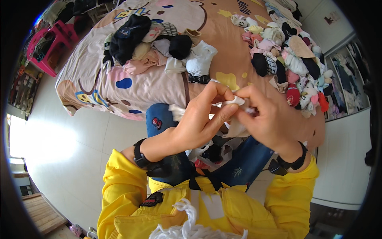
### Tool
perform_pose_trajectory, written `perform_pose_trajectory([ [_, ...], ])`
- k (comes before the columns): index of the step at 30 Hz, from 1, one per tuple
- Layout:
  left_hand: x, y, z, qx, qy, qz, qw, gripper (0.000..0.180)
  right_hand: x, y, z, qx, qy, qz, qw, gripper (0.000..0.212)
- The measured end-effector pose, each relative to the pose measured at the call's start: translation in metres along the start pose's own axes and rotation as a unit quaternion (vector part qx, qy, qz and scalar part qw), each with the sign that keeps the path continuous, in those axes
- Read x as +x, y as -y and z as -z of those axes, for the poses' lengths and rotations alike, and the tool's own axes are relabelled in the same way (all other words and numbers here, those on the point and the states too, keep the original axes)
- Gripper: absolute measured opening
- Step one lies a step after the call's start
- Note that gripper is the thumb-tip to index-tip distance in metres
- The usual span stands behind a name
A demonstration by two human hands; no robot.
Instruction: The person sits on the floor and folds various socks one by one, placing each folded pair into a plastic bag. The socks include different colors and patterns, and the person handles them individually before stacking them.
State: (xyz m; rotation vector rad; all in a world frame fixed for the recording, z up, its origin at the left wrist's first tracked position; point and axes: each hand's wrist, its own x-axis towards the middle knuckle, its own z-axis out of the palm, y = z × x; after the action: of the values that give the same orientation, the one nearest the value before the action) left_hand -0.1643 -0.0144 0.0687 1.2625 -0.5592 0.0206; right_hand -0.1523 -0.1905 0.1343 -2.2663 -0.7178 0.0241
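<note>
My left hand (199,117) and my right hand (266,119) are raised close together over my lap, near the edge of the bed. Both pinch a small white and beige cloth piece (237,129), its white edge gathered between the fingertips. It looks like a sock, but the fingers hide much of it, so its exact kind is unclear. A pale end of fabric (177,112) shows beside my left hand, over the knee. Between my jeans-clad legs (244,161) lie more crumpled fabrics (213,153), partly covered by my hands.
On the patterned bed cover (151,89) a heap of rolled and folded clothes (147,49) sits at the left. A larger spread of socks and small garments (294,63) lies at the right. A pink plastic chair (49,49) stands far left; a white cabinet (340,159) is at right.
</note>
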Motion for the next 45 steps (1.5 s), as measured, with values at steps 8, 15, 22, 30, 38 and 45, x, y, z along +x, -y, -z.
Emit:
perform_pose_trajectory([
  [8, 0.060, 0.086, -0.037, 0.014, 0.244, -0.031, 0.969, 0.063, -0.015, -0.022, 0.125, 0.134, -0.160, 0.092, 0.974, 0.015],
  [15, 0.078, 0.136, -0.054, -0.298, 0.212, 0.168, 0.916, 0.037, 0.003, -0.057, 0.198, 0.326, -0.384, -0.140, 0.853, 0.026],
  [22, 0.079, 0.159, -0.029, -0.415, 0.025, 0.188, 0.890, 0.022, 0.025, -0.132, 0.206, 0.403, -0.335, -0.169, 0.835, 0.031],
  [30, 0.099, 0.162, -0.004, -0.415, -0.133, 0.143, 0.889, 0.019, 0.030, -0.159, 0.221, 0.545, -0.123, -0.107, 0.823, 0.037],
  [38, 0.105, 0.181, 0.023, -0.094, -0.108, 0.167, 0.976, 0.017, -0.042, -0.254, 0.167, 0.106, -0.177, -0.423, 0.882, 0.056],
  [45, 0.104, 0.166, 0.013, 0.262, -0.189, -0.133, 0.937, 0.008, -0.062, -0.277, 0.105, 0.280, -0.318, -0.249, 0.871, 0.012],
])
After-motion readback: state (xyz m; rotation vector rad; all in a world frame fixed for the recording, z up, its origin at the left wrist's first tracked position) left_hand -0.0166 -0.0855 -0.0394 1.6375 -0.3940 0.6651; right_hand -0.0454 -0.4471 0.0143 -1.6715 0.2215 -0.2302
